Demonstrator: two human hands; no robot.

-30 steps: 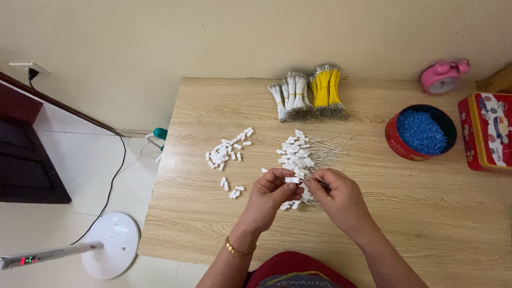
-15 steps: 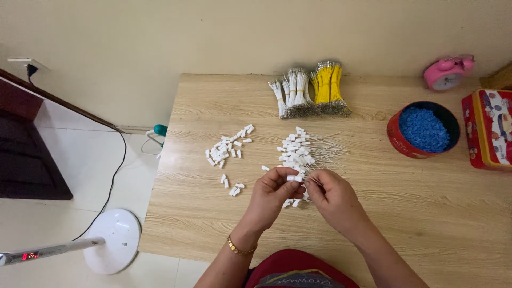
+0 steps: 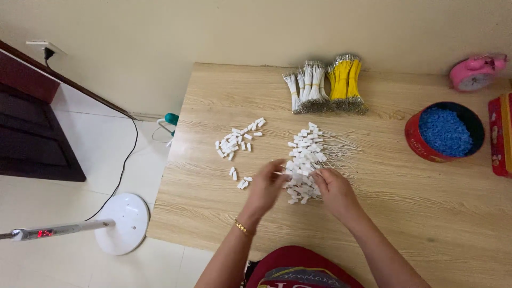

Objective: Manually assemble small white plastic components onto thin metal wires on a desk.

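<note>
My left hand sits at the left edge of a pile of thin wires with white plastic ends. Its fingertips pinch one thin wire from that pile. My right hand rests on the pile's near right edge with its fingers curled over the white pieces; whether it grips one is hidden. Both hands are close together over the wooden table. A gold bracelet is on my left wrist.
Loose small white plastic pieces lie left of the pile. Bundles of white wires and yellow wires lie at the back. A red tin of blue bits, a pink alarm clock and a red box stand right. A fan base is on the floor.
My left hand has pulled slightly left, away from my right hand, drawing a thin wire out of the pile. The right hand stays on the pile.
</note>
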